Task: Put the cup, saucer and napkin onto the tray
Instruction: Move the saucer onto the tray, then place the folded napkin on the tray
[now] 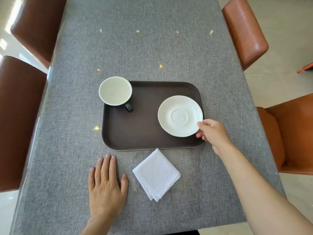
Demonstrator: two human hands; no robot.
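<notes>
- The right hand (pixel 212 131) reaches in from the lower right with the forearm stretched over the table; its thumb lies on top of the rim of the round white ceramic saucer (pixel 180 115) and the fingers curl beneath, so the hand is closed in a pinch on the saucer's near right edge.
- The saucer is over the right part of the dark brown rounded-rectangle plastic tray (pixel 144 133); whether it rests flat or is just lifted, I cannot tell.
- The left hand (pixel 106 185) lies flat, palm down and fingers spread, on the grey woven tablecloth (pixel 67 167), holding nothing; it is near the tray's front edge.
- The black cup with a white inside (pixel 115 91) stands upright in the tray's far left corner, handle pointing towards the person.
- The folded white cloth napkin (pixel 156 174) lies on the tablecloth between the hands, one corner at the tray's front rim.
</notes>
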